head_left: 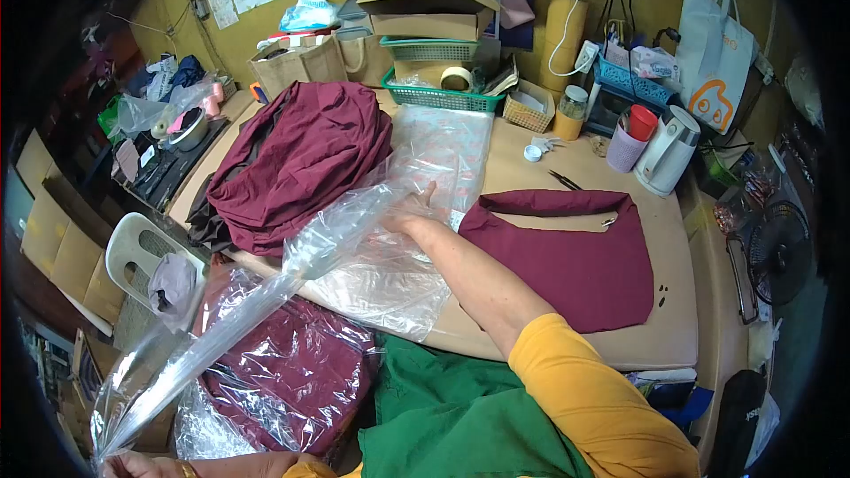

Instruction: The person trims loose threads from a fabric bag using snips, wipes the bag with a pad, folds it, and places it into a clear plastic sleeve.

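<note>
A long clear plastic bag (208,350) stretches diagonally, gathered into a narrow strip, from the lower left up onto the table. At the bottom left edge my left hand (133,466) is closed on one end of it, partly cut off by the frame. My right hand (413,211) reaches over the table and grips the other end; plastic covers some of its fingers. Flat clear plastic with faint red print (447,146) lies beyond that hand. A maroon fabric bag (567,279) lies flat to the right. Heaped maroon cloth (301,155) sits to the left.
Below the table's front edge is a plastic-wrapped maroon bundle (283,363). A white plastic chair (137,248) stands at left. Along the back are green baskets (443,98), a jar (571,113), a red cup (641,122) and a kettle (668,152). Black tweezers (565,181) lie nearby.
</note>
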`<state>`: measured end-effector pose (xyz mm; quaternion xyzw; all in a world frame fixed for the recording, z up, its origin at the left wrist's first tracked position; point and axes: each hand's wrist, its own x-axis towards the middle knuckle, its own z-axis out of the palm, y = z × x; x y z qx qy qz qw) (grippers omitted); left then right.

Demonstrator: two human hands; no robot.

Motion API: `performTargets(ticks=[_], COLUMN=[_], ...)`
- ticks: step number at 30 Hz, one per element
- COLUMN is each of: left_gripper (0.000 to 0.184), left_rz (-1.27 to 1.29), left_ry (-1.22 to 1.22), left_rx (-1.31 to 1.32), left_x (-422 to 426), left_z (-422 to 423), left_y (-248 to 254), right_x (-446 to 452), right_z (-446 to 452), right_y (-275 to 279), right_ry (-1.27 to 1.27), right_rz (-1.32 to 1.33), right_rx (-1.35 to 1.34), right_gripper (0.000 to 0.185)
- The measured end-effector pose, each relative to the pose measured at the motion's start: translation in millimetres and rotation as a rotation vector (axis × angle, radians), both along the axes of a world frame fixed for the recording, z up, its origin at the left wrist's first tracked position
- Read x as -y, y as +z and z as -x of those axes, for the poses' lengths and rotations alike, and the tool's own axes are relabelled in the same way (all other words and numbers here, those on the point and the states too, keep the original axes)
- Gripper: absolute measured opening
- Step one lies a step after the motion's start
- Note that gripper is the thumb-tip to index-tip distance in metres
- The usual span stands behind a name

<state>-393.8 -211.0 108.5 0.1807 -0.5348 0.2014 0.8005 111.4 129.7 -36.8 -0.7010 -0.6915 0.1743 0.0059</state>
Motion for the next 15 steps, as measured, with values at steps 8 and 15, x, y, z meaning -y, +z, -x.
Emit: performTargets(ticks=[8, 15], left_gripper=[0.032, 0.1], left_rz=[0.035, 1.376], left_ry=[-2.687, -2.318], left_rx=[0.868, 1.98], left_x=[-45.9, -126.6], left_z=[-32.5, -246.5], left_y=[-24.4, -92.6], right_x=[41.8, 113.5], right_z=[-1.7, -0.1], right_y=[-1.8, 4.4], right_ry=[0.238, 0.771], right_rz=[0.019, 0.33], right_rx=[0.052, -0.143], right_gripper=[0.052, 0.057])
